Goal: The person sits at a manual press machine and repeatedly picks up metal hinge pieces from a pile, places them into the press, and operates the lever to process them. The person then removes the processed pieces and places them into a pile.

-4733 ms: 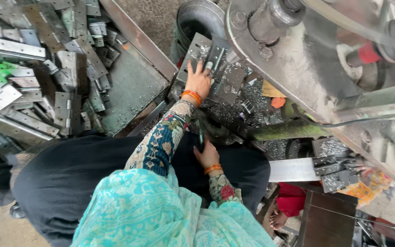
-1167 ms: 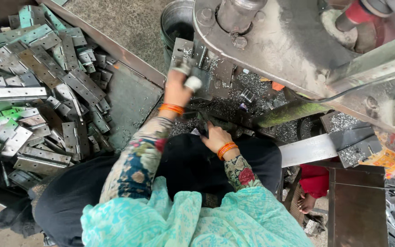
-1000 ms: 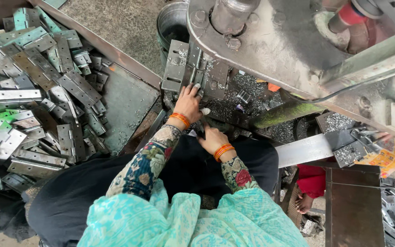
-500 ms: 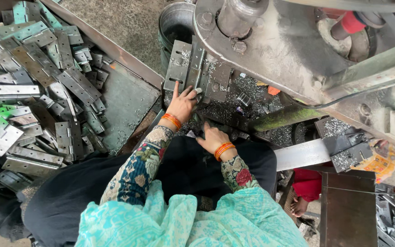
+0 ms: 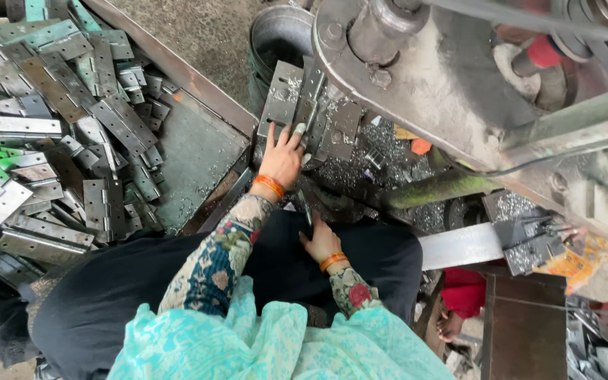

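Left hand [image 5: 281,160] lies flat, fingers spread, on grey perforated metal hinge plates [image 5: 281,105] directly under the heavy grey press head [image 5: 416,77]; crushing risk. Right hand [image 5: 321,243], below the press, grips a dark strip [image 5: 306,211].

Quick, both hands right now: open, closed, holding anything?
Left hand: open, fingers spread flat on the metal hinge plates at the press.
Right hand: curled near a dark metal piece; grip cannot be told.

Left hand [image 5: 283,156] reaches forward, fingers spread flat; right hand [image 5: 321,243] rests near the lap, seemingly curled.
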